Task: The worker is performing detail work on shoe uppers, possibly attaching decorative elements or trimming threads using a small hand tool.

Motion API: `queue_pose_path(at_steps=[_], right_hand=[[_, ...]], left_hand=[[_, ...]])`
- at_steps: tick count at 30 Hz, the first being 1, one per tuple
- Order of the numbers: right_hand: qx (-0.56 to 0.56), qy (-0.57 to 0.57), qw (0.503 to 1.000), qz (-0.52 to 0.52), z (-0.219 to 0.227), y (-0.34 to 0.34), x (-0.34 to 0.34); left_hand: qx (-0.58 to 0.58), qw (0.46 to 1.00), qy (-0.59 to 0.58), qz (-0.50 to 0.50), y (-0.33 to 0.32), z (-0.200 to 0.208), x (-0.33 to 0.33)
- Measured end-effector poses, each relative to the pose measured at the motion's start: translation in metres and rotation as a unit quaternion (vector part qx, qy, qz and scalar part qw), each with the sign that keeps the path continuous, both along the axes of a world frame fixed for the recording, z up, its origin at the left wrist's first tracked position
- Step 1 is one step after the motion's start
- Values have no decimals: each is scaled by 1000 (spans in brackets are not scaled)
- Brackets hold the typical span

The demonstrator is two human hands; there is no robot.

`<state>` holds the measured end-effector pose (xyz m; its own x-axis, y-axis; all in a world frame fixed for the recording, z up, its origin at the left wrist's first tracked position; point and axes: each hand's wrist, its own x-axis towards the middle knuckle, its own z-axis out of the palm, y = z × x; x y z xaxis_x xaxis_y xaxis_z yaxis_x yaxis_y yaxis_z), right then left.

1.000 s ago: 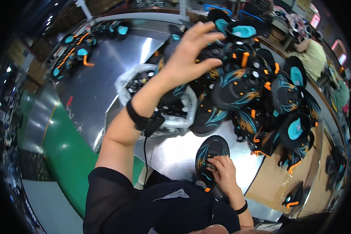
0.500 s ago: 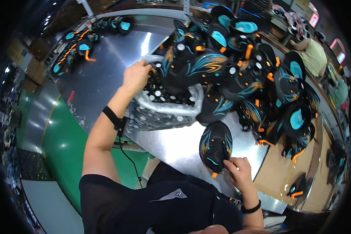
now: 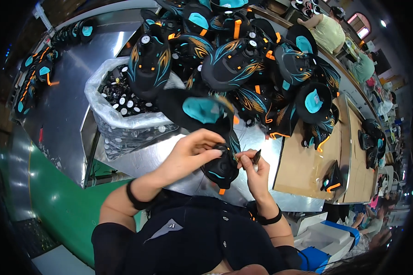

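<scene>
L hand [image 3: 188,156]: fingers bent, thumb & index tips close together at small dark fitting [image 3: 222,148]; gripped or merely touched, can't tell. R hand [image 3: 257,176]: thumb & fingers pinching dark pointed tool [image 3: 257,158], tip up. Black shoe upper [image 3: 219,170] btwn L and R fingers, orange tab [image 3: 222,191] twd wearer. Teal-lined blk piece [image 3: 201,110] just beyond L fingertips; joined to upper or not, can't tell. Open plastic bag [image 3: 95,87], blk/white parts inside, beyond L fingers to L. Pile of uppers [image 3: 227,64] beyond both hands' fingers. Cardboard [image 3: 300,167] R of R fingers.

The shoe upper [image 3: 221,169] looks matt, the metal table [image 3: 270,144] glossy.
</scene>
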<state>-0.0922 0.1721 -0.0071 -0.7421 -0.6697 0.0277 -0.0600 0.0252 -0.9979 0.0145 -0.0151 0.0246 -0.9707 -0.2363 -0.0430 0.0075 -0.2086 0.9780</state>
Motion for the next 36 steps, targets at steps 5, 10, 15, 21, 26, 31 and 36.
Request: queue_pose_path(at_steps=[5, 10, 15, 21, 26, 31, 36], right_hand=[[4, 10, 1000, -20, 14, 19, 3], [14, -68, 996, -62, 8, 8, 5], [50, -129, 989, -57, 3, 2, -1], [-5, -205, 979, -18, 2, 7, -10], [21, -230, 973, 0, 3, 9, -13], [45, -203, 978, 19, 4, 10, -14], [72, -165, 983, 38, 4, 11, -14]], left_hand=[[163, 985, -36, -43, 24, -28, -35], [264, 962, -58, -32, 20, -35, -30], [277, 959, -63, -3, 17, -37, -24], [222, 972, -66, -34, 19, -39, -29], [225, 971, -66, -36, 21, -38, -30], [206, 976, -58, -38, 21, -38, -30], [169, 982, -64, -58, 20, -37, -30]])
